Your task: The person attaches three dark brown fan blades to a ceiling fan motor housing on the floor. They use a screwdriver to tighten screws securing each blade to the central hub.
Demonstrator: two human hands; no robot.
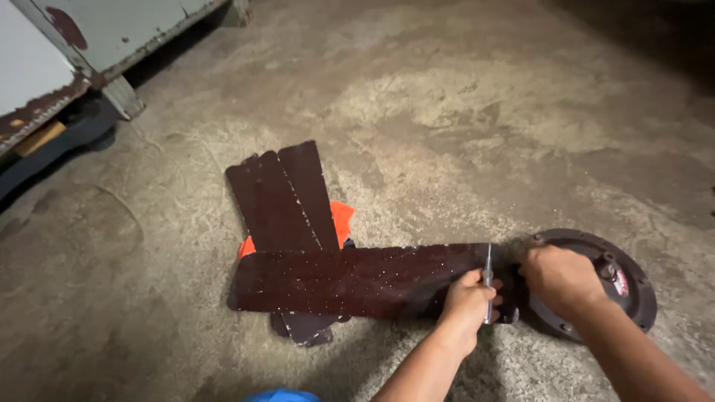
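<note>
A dark brown fan blade (350,279) lies flat on the concrete floor, its right end meeting a round dark fan motor housing (633,286). My left hand (468,301) grips a slim metal screwdriver (488,275) held upright at the blade's right end. My right hand (558,279) rests closed on the joint between the blade and the motor housing; what it pinches is hidden. Two more brown blades (283,197) lie stacked behind, pointing away from me.
An orange cloth (341,217) shows under the stacked blades. A worn pale metal cabinet (89,37) on legs stands at the top left, with a dark gap beneath it. A blue object (281,395) peeks in at the bottom edge. The floor is rough concrete.
</note>
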